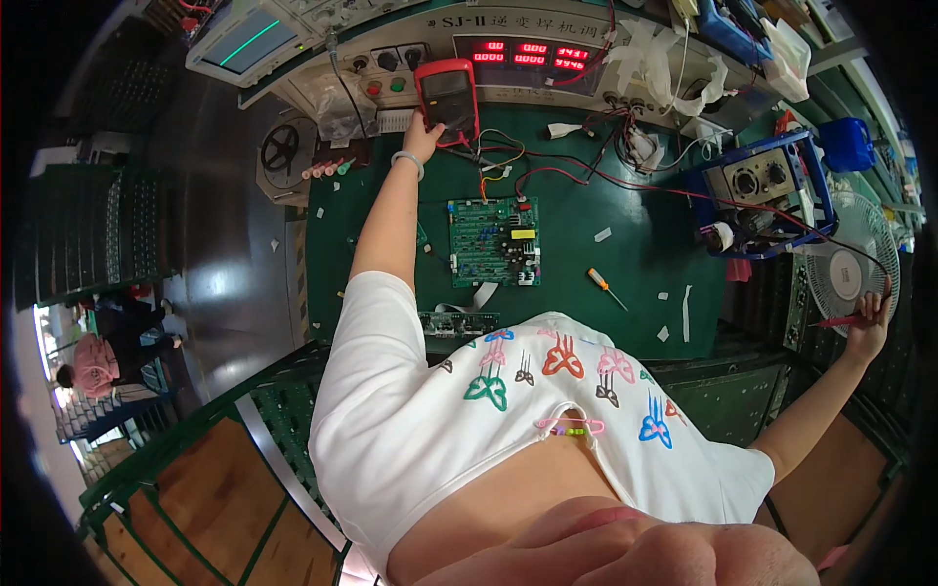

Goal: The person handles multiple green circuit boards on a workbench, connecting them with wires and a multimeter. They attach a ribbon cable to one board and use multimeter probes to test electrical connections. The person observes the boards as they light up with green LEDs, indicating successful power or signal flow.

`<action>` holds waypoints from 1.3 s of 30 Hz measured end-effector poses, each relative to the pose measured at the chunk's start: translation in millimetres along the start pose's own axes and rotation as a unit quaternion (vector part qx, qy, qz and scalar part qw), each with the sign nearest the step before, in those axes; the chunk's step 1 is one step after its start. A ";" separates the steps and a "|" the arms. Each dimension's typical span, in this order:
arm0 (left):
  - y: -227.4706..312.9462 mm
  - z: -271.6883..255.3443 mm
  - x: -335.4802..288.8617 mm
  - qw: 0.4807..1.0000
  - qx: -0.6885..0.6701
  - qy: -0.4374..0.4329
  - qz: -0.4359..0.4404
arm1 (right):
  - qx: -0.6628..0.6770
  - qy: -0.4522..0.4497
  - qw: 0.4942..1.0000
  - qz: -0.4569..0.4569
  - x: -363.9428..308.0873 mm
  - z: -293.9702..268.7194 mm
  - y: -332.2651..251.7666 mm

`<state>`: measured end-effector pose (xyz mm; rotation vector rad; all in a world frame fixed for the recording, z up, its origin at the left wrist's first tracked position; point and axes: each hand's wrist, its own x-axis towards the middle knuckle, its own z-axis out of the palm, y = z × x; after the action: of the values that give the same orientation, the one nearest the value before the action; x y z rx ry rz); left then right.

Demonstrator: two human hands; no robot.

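My left hand (422,137) reaches far forward and touches the lower left corner of a red handheld multimeter (447,100) that leans against the test panel. A pale bracelet sits on that wrist. My right hand (869,322) is stretched out to the far right, shut on a red probe (838,320) in front of a white fan (848,256). Between them a green circuit board (493,240) lies flat on the dark green bench mat (635,283), with red and black leads trailing over it.
A test panel with red digit displays (528,54) lines the back. A blue-framed instrument (762,190) stands at the right, an orange-handled screwdriver (606,288) lies on the mat, a second board (459,322) sits at the front edge. Stacked trays stand at left.
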<state>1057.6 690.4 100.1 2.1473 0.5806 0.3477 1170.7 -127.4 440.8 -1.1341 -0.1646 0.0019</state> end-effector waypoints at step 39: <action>46.8 -20.0 15.0 0.991 0.009 0.093 -0.092 | -0.096 -0.084 0.992 -0.018 -116.5 121.8 22.2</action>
<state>1074.7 687.4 150.3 2.0708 0.8847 0.4455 1041.4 -18.1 455.9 -1.3232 -0.3410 0.0518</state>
